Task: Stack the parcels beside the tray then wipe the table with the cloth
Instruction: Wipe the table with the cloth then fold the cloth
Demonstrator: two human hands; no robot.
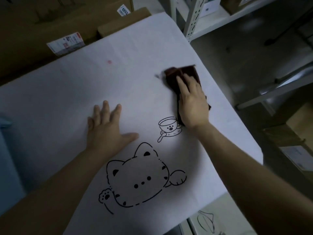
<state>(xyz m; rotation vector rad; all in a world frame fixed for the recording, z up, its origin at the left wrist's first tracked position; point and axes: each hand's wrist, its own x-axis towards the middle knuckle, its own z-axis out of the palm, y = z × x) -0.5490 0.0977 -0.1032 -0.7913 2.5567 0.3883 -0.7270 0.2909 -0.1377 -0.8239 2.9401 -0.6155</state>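
Observation:
A dark brown cloth [182, 73] lies on the white table cover [71, 92], blurred at its far edge. My right hand [192, 100] presses flat on top of the cloth, fingers together and pointing away from me. My left hand [105, 126] rests palm-down on the cover to the left, fingers spread, holding nothing. A cartoon cat [140, 178] and a teacup drawing [170, 127] are printed on the cover near me. A small pink spot [109, 62] marks the cover further back. Cardboard parcels [67, 43] with shipping labels sit past the table's far edge.
A blue object [6, 150] shows at the left edge. Metal shelving [194, 19] with boxes stands at the back right, and more boxes [296, 133] sit on low shelves to the right. The table's right edge drops to a grey floor.

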